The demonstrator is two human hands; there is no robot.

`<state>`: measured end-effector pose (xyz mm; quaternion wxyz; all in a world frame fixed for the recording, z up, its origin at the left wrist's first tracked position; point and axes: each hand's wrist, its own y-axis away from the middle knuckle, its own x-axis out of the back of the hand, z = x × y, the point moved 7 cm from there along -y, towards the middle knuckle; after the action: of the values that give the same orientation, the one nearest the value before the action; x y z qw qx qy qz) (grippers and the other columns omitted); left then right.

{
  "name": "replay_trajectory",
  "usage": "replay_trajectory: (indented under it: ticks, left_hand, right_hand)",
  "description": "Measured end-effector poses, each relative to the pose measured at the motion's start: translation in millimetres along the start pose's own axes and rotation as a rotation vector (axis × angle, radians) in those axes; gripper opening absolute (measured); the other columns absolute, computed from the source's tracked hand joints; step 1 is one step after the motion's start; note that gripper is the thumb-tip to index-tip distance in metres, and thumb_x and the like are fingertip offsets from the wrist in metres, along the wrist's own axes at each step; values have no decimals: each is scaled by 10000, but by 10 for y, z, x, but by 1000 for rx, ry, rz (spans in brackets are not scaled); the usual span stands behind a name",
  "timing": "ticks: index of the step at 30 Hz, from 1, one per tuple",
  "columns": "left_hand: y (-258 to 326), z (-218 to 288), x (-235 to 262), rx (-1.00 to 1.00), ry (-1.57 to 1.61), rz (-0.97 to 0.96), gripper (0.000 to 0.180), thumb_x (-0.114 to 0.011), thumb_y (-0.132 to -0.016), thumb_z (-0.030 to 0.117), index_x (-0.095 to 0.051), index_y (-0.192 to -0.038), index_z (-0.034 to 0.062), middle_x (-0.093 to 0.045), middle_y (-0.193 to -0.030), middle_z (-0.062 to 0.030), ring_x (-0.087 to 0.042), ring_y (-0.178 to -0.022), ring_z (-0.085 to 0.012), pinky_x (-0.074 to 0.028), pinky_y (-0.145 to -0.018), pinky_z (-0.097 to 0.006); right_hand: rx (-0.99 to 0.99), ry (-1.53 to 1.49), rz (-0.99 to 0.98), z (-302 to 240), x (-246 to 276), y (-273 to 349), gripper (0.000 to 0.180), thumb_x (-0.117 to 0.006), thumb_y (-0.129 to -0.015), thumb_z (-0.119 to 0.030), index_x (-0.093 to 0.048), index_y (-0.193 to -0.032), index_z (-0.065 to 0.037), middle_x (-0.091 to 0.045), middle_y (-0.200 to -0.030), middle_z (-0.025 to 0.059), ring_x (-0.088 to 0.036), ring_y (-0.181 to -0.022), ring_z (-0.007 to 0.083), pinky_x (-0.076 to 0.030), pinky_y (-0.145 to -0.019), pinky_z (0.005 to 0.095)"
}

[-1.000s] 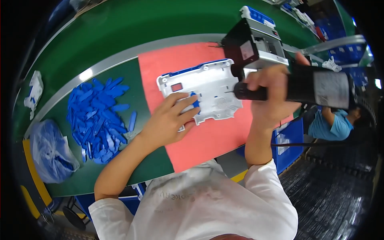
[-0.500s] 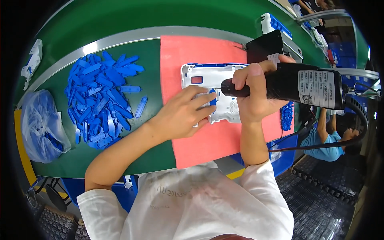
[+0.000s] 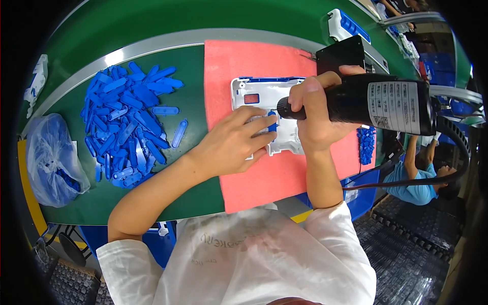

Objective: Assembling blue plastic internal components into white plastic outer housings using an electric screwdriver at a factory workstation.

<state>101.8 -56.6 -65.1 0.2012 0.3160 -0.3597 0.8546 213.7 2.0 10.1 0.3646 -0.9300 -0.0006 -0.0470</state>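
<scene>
A white plastic housing (image 3: 290, 136) with a blue edge strip and a small rectangular window lies on the pink mat (image 3: 269, 175). My left hand (image 3: 231, 138) grips its near left part, its fingers over a narrow blue plastic piece (image 3: 272, 121) inside the housing; the thumb is partly hidden. In my right hand (image 3: 317, 114) is a black electric screwdriver (image 3: 351, 101), held nearly level with fingers wrapped round its front. Its nose points left, close to the upper end of the blue piece. The bit's exact contact cannot be made out.
Left of the mat lies a heap of blue plastic strips (image 3: 127, 117), beside a clear plastic bag (image 3: 48, 157). A black box (image 3: 341, 57) and a white-and-blue housing (image 3: 348, 26) stand back right. Small blue parts (image 3: 366, 146) lie right. Another person (image 3: 414, 178) works beyond the screwdriver's cable.
The screwdriver and my right hand have shifted slightly left and up, bringing the nose nearer the blue piece. My left hand keeps its hold, with the fingers barely moved.
</scene>
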Motion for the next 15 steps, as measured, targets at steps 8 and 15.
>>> replay_trajectory:
  ticks: [8,15]
  left_hand:
    - [3,18,-5,22,-10,-5,316,-725,-670,125,-681,-971,40,-577,-1198,-76,-505,-1123,-294,-483,-924,-401]
    - [12,9,-6,12,7,3,310,-713,-677,122,-678,-973,37,-576,-1199,-80,-511,-1116,-292,-484,-913,-406]
  right_hand:
    - [36,70,-39,-62,-16,9,444,-517,-778,119,-348,-1170,-1,-498,-605,70,-461,-432,127,-467,-454,313]
    - [27,-13,-202,22,-26,4,591,-528,-785,105,-285,-1310,-13,-486,-605,71,-482,-464,142,-469,-485,318]
